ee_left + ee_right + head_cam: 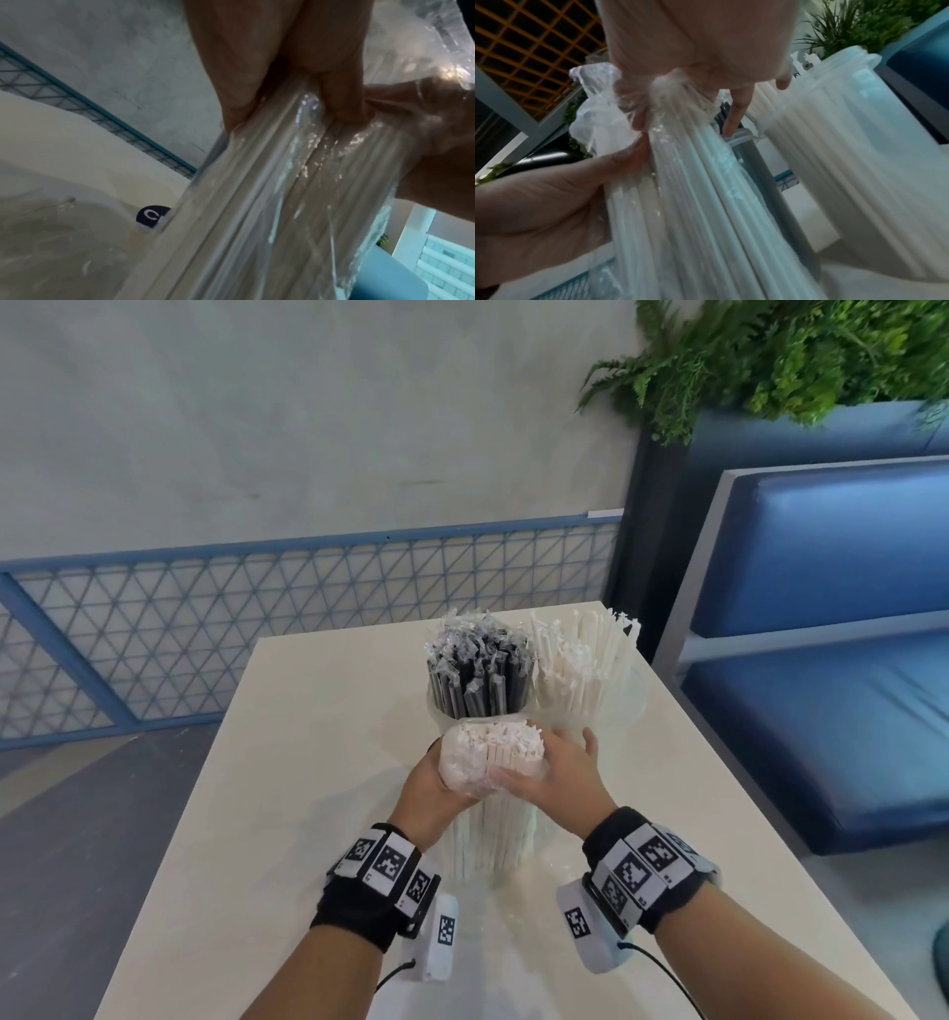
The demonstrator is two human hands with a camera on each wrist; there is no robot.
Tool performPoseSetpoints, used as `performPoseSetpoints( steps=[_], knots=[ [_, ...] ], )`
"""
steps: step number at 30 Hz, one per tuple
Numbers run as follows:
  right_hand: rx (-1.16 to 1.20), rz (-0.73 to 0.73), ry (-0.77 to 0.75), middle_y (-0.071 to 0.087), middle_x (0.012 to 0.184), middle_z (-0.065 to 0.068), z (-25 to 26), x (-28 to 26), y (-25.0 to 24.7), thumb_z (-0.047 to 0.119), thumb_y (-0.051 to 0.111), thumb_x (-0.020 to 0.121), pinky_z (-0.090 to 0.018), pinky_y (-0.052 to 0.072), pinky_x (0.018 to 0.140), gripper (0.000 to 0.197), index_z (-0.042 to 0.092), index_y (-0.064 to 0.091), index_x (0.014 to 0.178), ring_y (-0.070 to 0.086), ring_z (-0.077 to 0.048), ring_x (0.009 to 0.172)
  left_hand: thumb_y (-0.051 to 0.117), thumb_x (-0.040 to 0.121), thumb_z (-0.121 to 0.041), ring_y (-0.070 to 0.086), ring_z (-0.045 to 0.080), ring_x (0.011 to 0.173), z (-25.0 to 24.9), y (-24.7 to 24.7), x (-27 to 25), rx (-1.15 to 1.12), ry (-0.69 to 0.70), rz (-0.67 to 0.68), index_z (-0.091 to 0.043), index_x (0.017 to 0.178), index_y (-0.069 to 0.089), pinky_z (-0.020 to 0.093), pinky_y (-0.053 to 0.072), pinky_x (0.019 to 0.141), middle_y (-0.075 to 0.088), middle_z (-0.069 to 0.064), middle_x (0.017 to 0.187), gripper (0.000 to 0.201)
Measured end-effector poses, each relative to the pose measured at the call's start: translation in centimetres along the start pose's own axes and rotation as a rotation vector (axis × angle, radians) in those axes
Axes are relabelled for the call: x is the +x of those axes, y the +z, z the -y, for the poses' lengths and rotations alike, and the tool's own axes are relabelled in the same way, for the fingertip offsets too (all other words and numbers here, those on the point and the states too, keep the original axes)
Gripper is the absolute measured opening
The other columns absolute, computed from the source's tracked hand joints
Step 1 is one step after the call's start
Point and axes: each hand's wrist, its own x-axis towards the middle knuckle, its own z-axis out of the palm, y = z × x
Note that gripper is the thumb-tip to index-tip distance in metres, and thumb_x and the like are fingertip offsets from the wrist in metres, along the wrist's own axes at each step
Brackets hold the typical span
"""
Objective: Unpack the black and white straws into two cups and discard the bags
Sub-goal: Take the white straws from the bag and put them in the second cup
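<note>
Head view, looking down: a bundle of white straws (pixel 490 762) stands upright near the middle of the smooth cream table (pixel 308 737), still sheathed in a clear plastic bag (pixel 488 845) that clings and crinkles around the thin paper-wrapped tubes. The left hand (pixel 429 785) wraps the bundle's top from one side, fingers curled into the film; the right hand (pixel 557 775) closes on it from the other, thumb and fingers pinching the glossy plastic. From the left wrist the film shows as slick, wet-looking ridges stretched over the straws, with the fingers (pixel 239 85) dug into it. From the right wrist the plastic bunches into a puckered knot at the fingers (pixel 734 113), loose folds ballooning beside it. Just behind the bundle stand two translucent cups: the left cup (pixel 441 711) packed with black straws (pixel 475 675) in clear crackly sleeves, the right cup (pixel 624 701) filled with white straws in matte paper wrappers, their torn ends ragged. Behind the table runs a blue wire-mesh railing (pixel 308 608); a padded blue bench (pixel 832 660) sits to the right beneath feathery green ferns (pixel 770 356).
</note>
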Motion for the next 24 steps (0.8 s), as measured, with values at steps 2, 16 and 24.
performPoseSetpoints(
  steps=[2, 16, 24],
  knots=[
    [0.005, -0.022, 0.023, 0.061, 0.119, 0.004, 0.1, 0.2, 0.1, 0.075, 0.043, 0.057, -0.045, 0.0, 0.114, 0.082, 0.025, 0.056, 0.12, 0.041, -0.014, 0.126, 0.083, 0.053, -0.03, 0.064, 0.015, 0.106, -0.1, 0.1, -0.1, 0.013, 0.007, 0.011, -0.012, 0.121, 0.055, 0.02, 0.053, 0.078, 0.066, 0.0, 0.113, 0.075],
    [0.729, -0.217, -0.099, 0.069, 0.091, 0.009, 4.7, 1.7, -6.2, 0.02, 0.07, 0.079, -0.014, 0.053, 0.07, 0.027, 0.013, 0.061, 0.104, 0.067, 0.0, 0.084, 0.082, 0.051, -0.039, 0.062, 0.025, 0.11, -0.2, 0.4, 0.6, 0.015, -0.037, -0.018, -0.005, 0.118, 0.056, 0.036, 0.052, 0.092, 0.066, 0.013, 0.116, 0.08],
    [0.386, -0.27, -0.166, 0.054, 0.095, 0.017, 3.4, -0.6, -3.0, 0.029, 0.079, 0.069, -0.006, 0.042, 0.076, 0.049, 0.032, 0.046, 0.105, 0.055, 0.0, 0.091, 0.081, 0.054, -0.026, 0.062, 0.027, 0.11, -0.3, 0.5, 0.7, -0.029, -0.048, -0.058, -0.012, 0.123, 0.055, 0.047, 0.05, 0.095, 0.066, 0.012, 0.116, 0.075]
  ],
)
